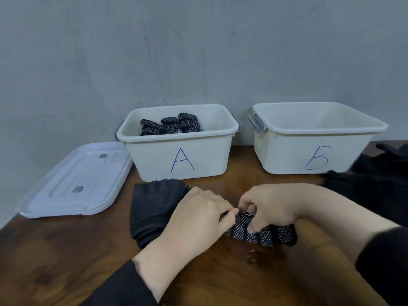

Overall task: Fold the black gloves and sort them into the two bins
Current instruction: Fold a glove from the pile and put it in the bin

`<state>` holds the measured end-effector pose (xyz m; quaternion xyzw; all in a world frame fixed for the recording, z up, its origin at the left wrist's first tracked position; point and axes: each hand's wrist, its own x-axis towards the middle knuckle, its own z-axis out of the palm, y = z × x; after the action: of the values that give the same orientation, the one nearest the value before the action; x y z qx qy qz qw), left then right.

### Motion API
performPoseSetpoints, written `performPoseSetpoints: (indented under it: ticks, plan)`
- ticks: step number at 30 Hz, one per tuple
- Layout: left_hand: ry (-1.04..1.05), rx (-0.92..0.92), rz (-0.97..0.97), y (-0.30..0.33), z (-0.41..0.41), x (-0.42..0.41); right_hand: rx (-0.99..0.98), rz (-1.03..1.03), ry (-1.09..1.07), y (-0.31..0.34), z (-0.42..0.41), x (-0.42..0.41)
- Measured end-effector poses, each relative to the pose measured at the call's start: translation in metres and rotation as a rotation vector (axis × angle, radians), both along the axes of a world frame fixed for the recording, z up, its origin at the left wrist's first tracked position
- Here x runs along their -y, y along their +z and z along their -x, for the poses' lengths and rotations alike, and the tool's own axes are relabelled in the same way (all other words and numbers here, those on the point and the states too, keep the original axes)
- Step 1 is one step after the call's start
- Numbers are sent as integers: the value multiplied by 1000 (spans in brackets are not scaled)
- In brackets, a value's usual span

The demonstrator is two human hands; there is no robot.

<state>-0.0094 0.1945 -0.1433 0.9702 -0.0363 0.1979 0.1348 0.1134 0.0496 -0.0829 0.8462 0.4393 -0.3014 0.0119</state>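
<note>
A black glove with white dots (268,235) lies bunched on the wooden table (66,250) in front of me. My left hand (196,217) pinches its upper edge from the left. My right hand (269,206) grips the same edge from the right, thumb pressed on the dotted cloth. A plain black glove (152,208) lies flat to the left, partly under my left hand. The white bin marked A (178,149) holds several folded dotted gloves (172,124). In the white bin marked B (313,140), no gloves show.
A white lid (77,182) lies upside down on the table's left, beside bin A. A heap of black gloves (375,180) sits at the right edge, next to bin B. A grey wall stands right behind both bins.
</note>
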Motion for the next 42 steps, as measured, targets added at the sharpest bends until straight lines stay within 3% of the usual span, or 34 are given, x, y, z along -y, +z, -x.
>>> performPoseSetpoints:
  ticks: [6, 11, 14, 22, 27, 37, 39, 42]
  plan:
    - [90, 320, 83, 41, 10, -33, -140, -100, -120, 3, 2, 11]
    - [203, 520, 144, 80, 21, -93, -367, -402, -257, 37, -11, 14]
    - [247, 474, 153, 93, 22, -117, -513, -641, -377, 72, -21, 1]
    - [408, 217, 194, 106, 20, -143, -392, -967, -582, 157, -48, -90]
    - [429, 178, 258, 107, 19, -155, -378, -989, -681, 157, -71, -147]
    - [477, 258, 425, 118, 21, -175, -590, -859, -728, 113, -64, -253]
    - [486, 260, 442, 119, 21, -177, -530, -766, -688, 103, -55, -269]
    - [496, 253, 447, 117, 22, -177, -224, -622, -597, 82, -47, -285]
